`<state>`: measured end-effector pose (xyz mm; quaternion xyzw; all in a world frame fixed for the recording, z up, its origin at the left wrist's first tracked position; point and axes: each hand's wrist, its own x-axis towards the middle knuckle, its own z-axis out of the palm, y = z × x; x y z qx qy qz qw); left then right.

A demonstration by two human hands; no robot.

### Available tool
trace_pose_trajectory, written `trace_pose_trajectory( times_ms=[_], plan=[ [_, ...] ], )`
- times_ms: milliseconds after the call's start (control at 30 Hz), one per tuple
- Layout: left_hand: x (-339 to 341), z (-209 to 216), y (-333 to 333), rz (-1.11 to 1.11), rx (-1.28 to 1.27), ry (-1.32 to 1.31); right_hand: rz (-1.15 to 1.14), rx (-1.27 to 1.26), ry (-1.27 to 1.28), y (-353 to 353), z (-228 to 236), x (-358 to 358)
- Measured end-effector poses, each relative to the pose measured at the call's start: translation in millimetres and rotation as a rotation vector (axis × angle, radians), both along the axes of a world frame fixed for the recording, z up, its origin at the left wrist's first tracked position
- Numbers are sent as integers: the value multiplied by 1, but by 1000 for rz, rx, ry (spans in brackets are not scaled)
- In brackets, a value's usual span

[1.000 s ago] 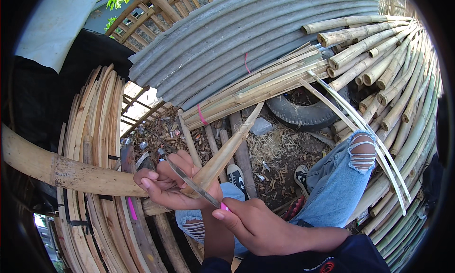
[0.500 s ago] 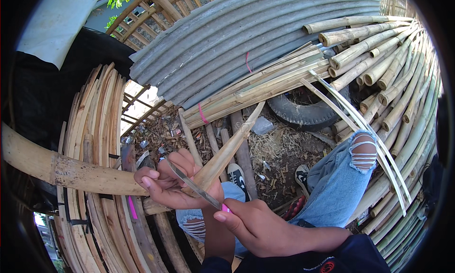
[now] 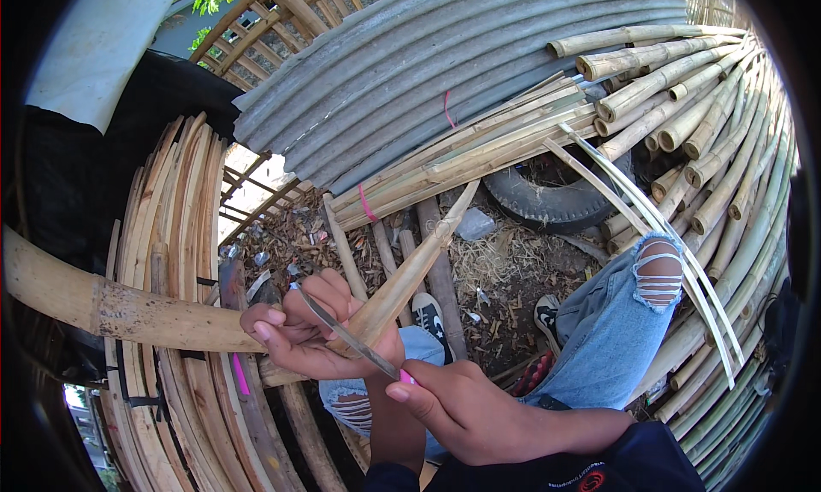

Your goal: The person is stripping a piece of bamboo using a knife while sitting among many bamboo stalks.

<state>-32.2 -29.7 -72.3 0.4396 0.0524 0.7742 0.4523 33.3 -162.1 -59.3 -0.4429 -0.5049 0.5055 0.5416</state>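
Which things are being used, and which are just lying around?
In use:
pink-handled metal knife, in the right hand
pale tapered bamboo piece, at the left hand

Seemingly lying around:
round black rubber tyre
stacked tan bamboo poles

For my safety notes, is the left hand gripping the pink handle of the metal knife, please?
No, the right hand grips the metal knife by its pink handle.

Site: open-air bamboo work yard. Evidence: stacked round poles [image 3: 718, 159], tied bundle of split strips [image 3: 466, 163], corrugated sheeting [image 3: 462, 73], bamboo lattice [image 3: 295, 9], and bare earth [image 3: 517, 295] strewn with straw [image 3: 479, 265] and dry scraps [image 3: 295, 235]. Daylight.
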Motion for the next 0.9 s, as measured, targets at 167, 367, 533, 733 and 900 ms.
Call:
trace_pose_trajectory(
  times_ms=[167,367,533,733,900],
  plan=[
    [0,0,-1,-22,15,4,59,-94,62,-2,4,0],
    [0,1,-1,-32,2,-13,61,-81,68,-2,2,0],
    [0,1,0,-44,25,1,59,-74,70,-2,4,0],
    [0,2,-1,-38,14,-16,48,-76,70,-2,4,1],
    [1,1,-1,-43,12,-17,26,-18,65,-2,0,-1]
  ],
)
